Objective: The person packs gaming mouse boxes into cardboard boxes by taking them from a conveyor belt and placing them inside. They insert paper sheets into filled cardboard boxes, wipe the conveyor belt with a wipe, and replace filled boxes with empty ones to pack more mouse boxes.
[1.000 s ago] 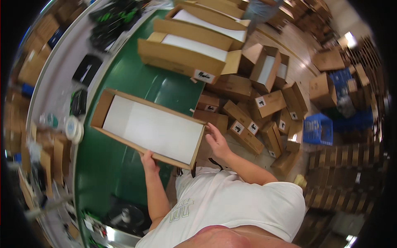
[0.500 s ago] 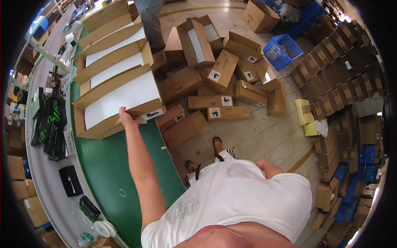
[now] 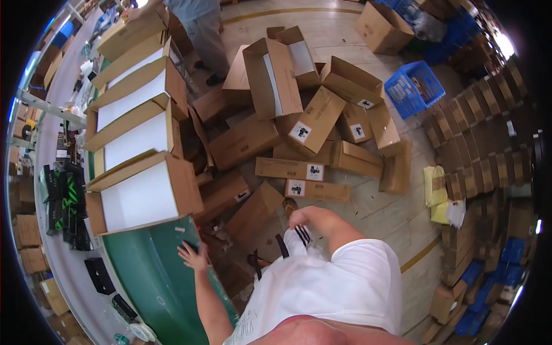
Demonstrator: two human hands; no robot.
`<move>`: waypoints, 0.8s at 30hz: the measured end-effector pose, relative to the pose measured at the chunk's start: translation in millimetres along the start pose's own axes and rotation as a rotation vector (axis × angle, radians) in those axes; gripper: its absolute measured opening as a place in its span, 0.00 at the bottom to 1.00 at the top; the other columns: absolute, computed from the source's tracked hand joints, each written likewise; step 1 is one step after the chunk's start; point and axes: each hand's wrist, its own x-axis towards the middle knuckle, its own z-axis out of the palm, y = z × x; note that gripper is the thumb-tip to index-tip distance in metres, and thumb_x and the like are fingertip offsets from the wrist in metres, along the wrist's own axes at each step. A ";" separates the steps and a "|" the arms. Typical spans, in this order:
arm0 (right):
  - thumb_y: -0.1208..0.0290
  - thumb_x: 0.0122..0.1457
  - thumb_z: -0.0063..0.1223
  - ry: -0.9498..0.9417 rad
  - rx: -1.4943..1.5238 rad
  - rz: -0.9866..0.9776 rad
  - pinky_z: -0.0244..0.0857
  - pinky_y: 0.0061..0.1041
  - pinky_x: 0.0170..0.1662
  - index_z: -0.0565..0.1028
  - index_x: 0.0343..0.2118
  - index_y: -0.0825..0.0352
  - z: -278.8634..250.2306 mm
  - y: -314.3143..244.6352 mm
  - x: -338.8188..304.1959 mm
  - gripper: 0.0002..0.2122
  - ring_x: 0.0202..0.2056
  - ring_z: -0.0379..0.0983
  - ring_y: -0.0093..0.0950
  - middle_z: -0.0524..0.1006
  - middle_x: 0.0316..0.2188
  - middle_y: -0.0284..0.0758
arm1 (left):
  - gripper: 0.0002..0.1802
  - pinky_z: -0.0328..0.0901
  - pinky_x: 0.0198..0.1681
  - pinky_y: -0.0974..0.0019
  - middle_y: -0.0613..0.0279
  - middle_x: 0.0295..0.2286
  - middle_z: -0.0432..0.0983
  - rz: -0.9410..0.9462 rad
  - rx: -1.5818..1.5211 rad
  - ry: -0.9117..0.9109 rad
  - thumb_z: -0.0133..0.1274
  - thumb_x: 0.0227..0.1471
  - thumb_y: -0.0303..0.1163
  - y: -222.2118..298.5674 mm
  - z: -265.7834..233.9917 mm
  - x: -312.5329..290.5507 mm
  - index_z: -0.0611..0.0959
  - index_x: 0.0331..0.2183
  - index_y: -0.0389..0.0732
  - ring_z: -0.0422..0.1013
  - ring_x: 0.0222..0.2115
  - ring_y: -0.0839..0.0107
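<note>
My left hand (image 3: pixel 194 257) is open, its fingers spread over the green bench surface (image 3: pixel 152 270) near its right edge. It holds nothing and is apart from the nearest open carton (image 3: pixel 185 187), which has a white sheet (image 3: pixel 135 201) across its opening. A small pale piece (image 3: pixel 180 229) lies on the green between hand and carton. My right hand (image 3: pixel 298 218) hangs low in front of my body, above my foot; its fingers are too indistinct to read. More open cartons (image 3: pixel 173 129) with white inside stand in a row behind the nearest one.
Brown cartons (image 3: pixel 307 121) lie heaped on the floor right of the bench. A blue crate (image 3: pixel 411 92) stands beyond, near stacked flat cardboard (image 3: pixel 477 126). A co-worker (image 3: pixel 198 40) stands at the far end, one hand on a carton. Dark boxes (image 3: pixel 69 195) line the left shelf.
My left hand has let go of the nearest carton and drawn back toward me. My right hand has come forward from my side. The view has shifted, showing more of the co-worker.
</note>
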 end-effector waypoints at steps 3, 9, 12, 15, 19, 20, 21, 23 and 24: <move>0.58 0.45 0.59 0.609 0.099 0.163 0.63 0.34 0.57 0.79 0.45 0.66 -105.0 -27.2 1.7 0.24 0.54 0.68 0.43 0.75 0.50 0.42 | 0.65 0.35 0.62 0.31 0.40 0.65 0.32 -0.191 0.672 0.045 0.61 0.40 0.58 -21.2 -3.2 -27.4 0.41 0.66 0.43 0.29 0.65 0.37; 0.71 0.50 0.53 0.913 -0.086 0.466 0.65 0.39 0.57 0.53 0.64 0.68 -303.3 -12.6 -15.9 0.37 0.55 0.66 0.49 0.32 0.68 0.51 | 0.69 0.30 0.63 0.33 0.35 0.64 0.30 -0.242 0.658 -0.037 0.62 0.37 0.58 -32.7 -20.3 -48.2 0.39 0.65 0.37 0.27 0.65 0.35; 0.72 0.51 0.55 1.028 -0.183 0.491 0.69 0.40 0.51 0.61 0.59 0.65 -367.2 12.4 -17.5 0.30 0.50 0.71 0.49 0.35 0.69 0.49 | 0.69 0.28 0.64 0.37 0.36 0.64 0.30 -0.236 0.656 -0.048 0.63 0.37 0.56 -46.0 -20.9 -64.3 0.38 0.65 0.36 0.27 0.65 0.36; 0.71 0.54 0.52 0.971 -0.150 0.586 0.68 0.40 0.52 0.71 0.51 0.67 -380.8 41.1 -33.5 0.20 0.50 0.72 0.50 0.45 0.68 0.49 | 0.66 0.30 0.64 0.38 0.33 0.62 0.38 -0.245 0.642 -0.092 0.61 0.40 0.55 -25.5 -21.0 -62.8 0.42 0.64 0.30 0.33 0.63 0.36; 0.71 0.56 0.51 0.891 -0.383 0.731 0.67 0.36 0.53 0.73 0.49 0.64 -359.9 65.8 -38.3 0.16 0.52 0.69 0.43 0.62 0.59 0.41 | 0.63 0.32 0.63 0.37 0.33 0.60 0.43 -0.312 0.575 -0.138 0.61 0.40 0.54 -23.0 -17.7 -59.0 0.45 0.62 0.28 0.38 0.62 0.34; 0.71 0.56 0.51 0.876 -0.395 0.727 0.67 0.36 0.53 0.73 0.49 0.64 -345.3 62.9 -41.6 0.16 0.52 0.69 0.43 0.62 0.59 0.41 | 0.63 0.32 0.63 0.37 0.33 0.60 0.45 -0.344 0.547 -0.148 0.61 0.39 0.54 -22.3 -19.6 -67.0 0.46 0.62 0.28 0.40 0.61 0.34; 0.72 0.54 0.51 0.972 -0.467 0.631 0.67 0.35 0.52 0.74 0.47 0.64 -341.6 62.0 -46.4 0.16 0.51 0.69 0.42 0.66 0.55 0.40 | 0.63 0.32 0.63 0.37 0.33 0.60 0.45 -0.347 0.536 -0.144 0.61 0.39 0.54 -20.3 -18.8 -64.6 0.46 0.62 0.28 0.40 0.61 0.34; 0.74 0.52 0.52 1.063 -0.558 0.525 0.67 0.34 0.52 0.74 0.45 0.64 -326.8 62.2 -58.9 0.15 0.50 0.69 0.40 0.71 0.50 0.38 | 0.63 0.34 0.63 0.37 0.32 0.60 0.45 -0.378 0.639 -0.179 0.61 0.38 0.54 -17.6 -17.8 -63.3 0.46 0.63 0.30 0.40 0.61 0.33; 0.73 0.51 0.52 1.175 -0.646 0.402 0.67 0.35 0.50 0.74 0.41 0.64 -320.1 62.2 -66.3 0.13 0.47 0.69 0.40 0.73 0.46 0.38 | 0.62 0.36 0.63 0.37 0.32 0.60 0.45 -0.297 0.701 -0.126 0.61 0.38 0.55 -20.7 -16.6 -61.2 0.49 0.63 0.32 0.40 0.62 0.33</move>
